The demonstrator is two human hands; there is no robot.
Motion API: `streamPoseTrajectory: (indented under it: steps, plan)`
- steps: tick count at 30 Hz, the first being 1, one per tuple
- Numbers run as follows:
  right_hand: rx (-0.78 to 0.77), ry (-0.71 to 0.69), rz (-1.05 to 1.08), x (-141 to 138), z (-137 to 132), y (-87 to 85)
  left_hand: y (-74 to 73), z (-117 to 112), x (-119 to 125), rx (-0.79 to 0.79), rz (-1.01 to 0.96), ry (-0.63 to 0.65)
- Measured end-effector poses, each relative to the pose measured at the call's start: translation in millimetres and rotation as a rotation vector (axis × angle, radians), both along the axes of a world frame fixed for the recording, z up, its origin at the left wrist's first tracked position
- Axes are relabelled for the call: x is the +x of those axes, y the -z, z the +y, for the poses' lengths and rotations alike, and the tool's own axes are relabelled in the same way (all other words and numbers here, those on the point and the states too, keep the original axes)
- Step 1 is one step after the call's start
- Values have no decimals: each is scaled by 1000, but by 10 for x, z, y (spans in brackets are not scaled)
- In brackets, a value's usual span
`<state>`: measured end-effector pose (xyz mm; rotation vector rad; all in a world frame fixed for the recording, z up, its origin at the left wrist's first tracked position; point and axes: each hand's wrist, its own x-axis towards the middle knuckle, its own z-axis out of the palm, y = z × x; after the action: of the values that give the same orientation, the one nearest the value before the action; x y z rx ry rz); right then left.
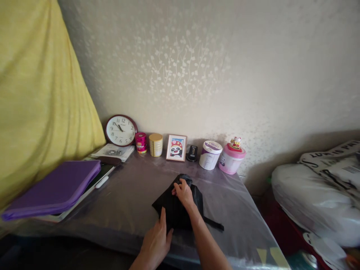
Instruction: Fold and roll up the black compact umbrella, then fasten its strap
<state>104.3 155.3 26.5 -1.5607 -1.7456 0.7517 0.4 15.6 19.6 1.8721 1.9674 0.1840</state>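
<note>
A black cloth bag with a strap trailing to the right lies on the table in front of me. My left hand rests flat on its near edge, fingers stretched out and thumb raised. My right hand reaches over the bag and pinches its far end, fingers curled on the fabric.
Along the wall stand a round clock, a pink tin, a yellow tin, a framed panda picture, a small black device, a white tub and a pink tub. A purple folder lies left. White bags sit right.
</note>
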Motion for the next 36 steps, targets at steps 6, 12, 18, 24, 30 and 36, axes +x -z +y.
streamPoseTrajectory:
  steps: [6,12,18,24,30,36]
  plan:
    - [16,-63,52,-17,-32,-21,-79,-55,11,44,22,59]
    - [116,-110,34,22,-166,-32,-36,46,105,-10,125,99]
    - [526,-241,-53,176,-520,60,36,58,93,12,98,91]
    - [595,-122,-230,335,-274,308,52,50,100,19,86,78]
    - [507,-21,-287,462,266,380,61,79,99,-19,80,53]
    - [430,154,-302,568,389,274,75,91,84,-21,55,62]
